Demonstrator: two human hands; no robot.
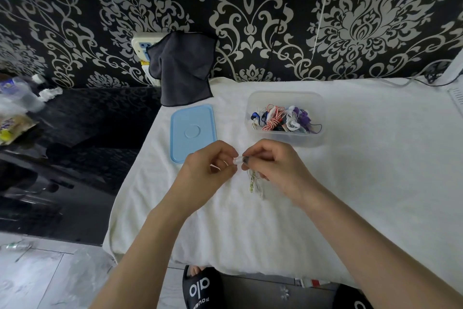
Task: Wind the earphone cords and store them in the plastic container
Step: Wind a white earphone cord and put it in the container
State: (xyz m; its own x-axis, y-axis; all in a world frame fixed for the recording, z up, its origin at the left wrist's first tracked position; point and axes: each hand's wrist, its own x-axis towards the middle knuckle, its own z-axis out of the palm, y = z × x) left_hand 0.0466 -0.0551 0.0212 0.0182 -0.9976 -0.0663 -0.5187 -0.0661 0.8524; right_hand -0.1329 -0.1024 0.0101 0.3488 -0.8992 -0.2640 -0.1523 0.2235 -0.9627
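Observation:
Above the white towel-covered table [350,196], my left hand [210,166] and my right hand [270,166] meet fingertip to fingertip. Between them they pinch the end of a white earphone cord [254,182], whose wound bundle hangs down from my right hand. Behind the hands stands the clear plastic container [285,98], open, with several wound earphones in red-white, blue, purple and white inside. Its light blue lid [193,131] lies flat on the towel to the left of it.
A dark grey cloth [183,68] hangs over a power strip at the back wall. To the left stands a black glossy surface [75,133] with bottles and packets. My black slippers [200,288] show below the table's front edge.

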